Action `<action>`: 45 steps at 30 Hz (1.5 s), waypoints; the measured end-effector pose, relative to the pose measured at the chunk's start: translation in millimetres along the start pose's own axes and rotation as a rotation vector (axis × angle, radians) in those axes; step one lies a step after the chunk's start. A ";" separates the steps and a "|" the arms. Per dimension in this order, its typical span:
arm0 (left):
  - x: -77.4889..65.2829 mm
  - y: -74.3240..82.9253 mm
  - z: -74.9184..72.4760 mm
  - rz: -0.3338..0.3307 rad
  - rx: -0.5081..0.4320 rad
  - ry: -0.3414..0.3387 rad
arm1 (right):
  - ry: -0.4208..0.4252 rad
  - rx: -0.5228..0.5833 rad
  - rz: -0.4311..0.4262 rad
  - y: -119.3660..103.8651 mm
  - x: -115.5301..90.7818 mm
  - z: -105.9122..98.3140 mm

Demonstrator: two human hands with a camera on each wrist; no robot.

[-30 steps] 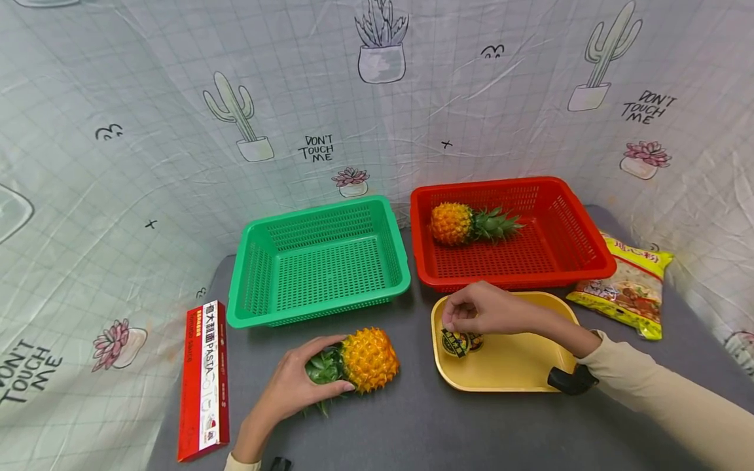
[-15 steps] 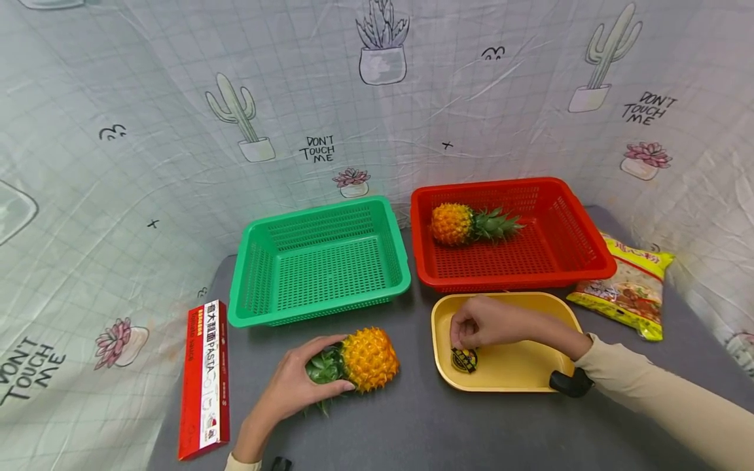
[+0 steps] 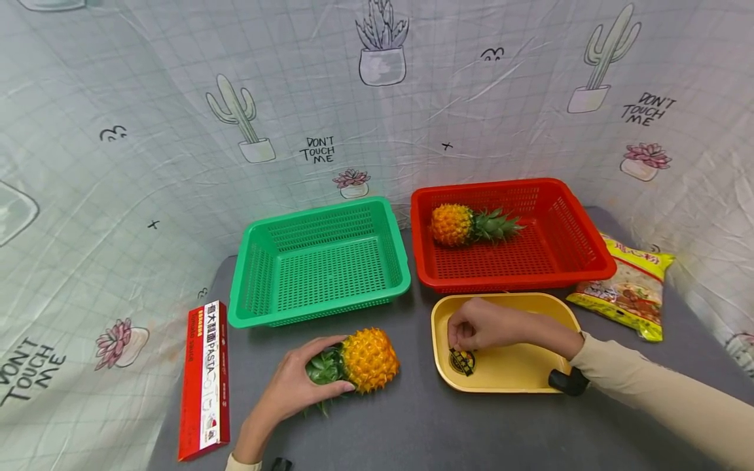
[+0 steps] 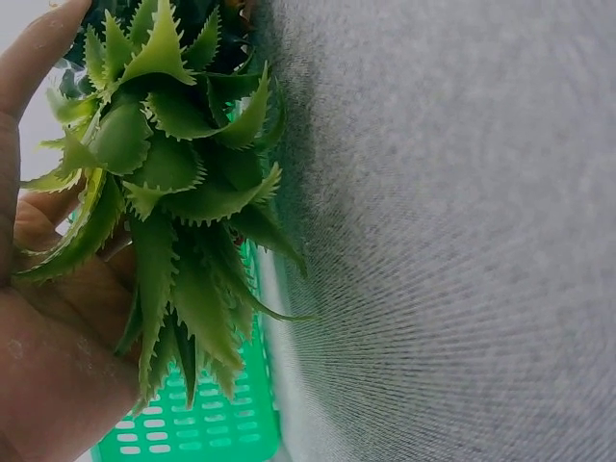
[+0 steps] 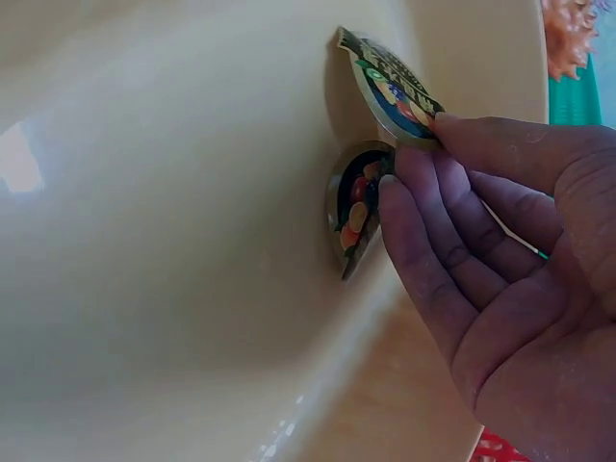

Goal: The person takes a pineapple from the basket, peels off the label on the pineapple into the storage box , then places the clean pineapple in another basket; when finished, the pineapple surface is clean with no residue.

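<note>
My left hand (image 3: 300, 383) holds a pineapple (image 3: 370, 360) lying on the grey table, its thumb and fingers on either side of the leafy crown. That spiky green crown (image 4: 183, 173) fills much of the left wrist view, against the palm. Over the left part of a yellow tray (image 3: 524, 373), my right hand (image 3: 489, 325) pinches a small black and gold sticker (image 5: 393, 89) between thumb and fingertips. A second sticker piece (image 5: 358, 202) with a fruit picture shows just below it, beside the fingertips; I cannot tell whether the two are joined.
A green basket (image 3: 318, 311) stands behind the left hand. Behind the tray, a red basket (image 3: 512, 282) holds another pineapple (image 3: 452, 224). A red and white pasta box (image 3: 203, 383) lies at the left, a yellow noodle bag (image 3: 627, 284) at the right. A printed cloth (image 3: 383, 131) hangs behind.
My right hand has lowered a little towards the front of the tray, and the sticker under its fingers has shifted and turned. The left hand and its pineapple stay put.
</note>
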State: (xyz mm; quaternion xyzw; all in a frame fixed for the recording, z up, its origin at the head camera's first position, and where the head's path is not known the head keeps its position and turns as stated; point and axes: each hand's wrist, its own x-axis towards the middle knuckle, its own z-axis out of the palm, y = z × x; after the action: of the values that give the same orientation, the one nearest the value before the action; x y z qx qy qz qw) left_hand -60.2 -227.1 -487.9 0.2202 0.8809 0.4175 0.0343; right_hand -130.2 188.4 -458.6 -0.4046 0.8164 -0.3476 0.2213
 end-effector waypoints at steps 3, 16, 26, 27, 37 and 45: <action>-0.1 0.0 0.9 -0.003 0.000 0.001 | 0.006 -0.048 -0.021 1.2 2.4 2.1; -1.4 0.2 1.5 -0.017 0.000 0.007 | 0.018 -0.185 -0.075 1.6 7.4 6.8; -1.0 0.5 1.4 -0.013 -0.007 -0.001 | 0.008 -0.236 -0.043 2.5 7.3 10.7; -0.9 0.5 1.5 -0.013 -0.009 -0.002 | 0.012 -0.244 -0.046 2.4 7.4 10.8; -0.7 1.5 1.3 -0.030 -0.019 -0.001 | 0.063 -0.227 -0.089 -8.5 2.7 3.2; 0.3 0.9 0.1 -0.027 -0.007 -0.003 | 0.069 -0.163 -0.068 -26.4 1.7 -7.3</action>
State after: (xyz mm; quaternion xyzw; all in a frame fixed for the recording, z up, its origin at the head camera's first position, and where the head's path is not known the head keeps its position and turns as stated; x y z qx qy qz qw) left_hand -60.0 -226.4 -487.3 0.2089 0.8822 0.4199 0.0420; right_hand -122.5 178.5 -434.2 -0.4367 0.8348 -0.3011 0.1475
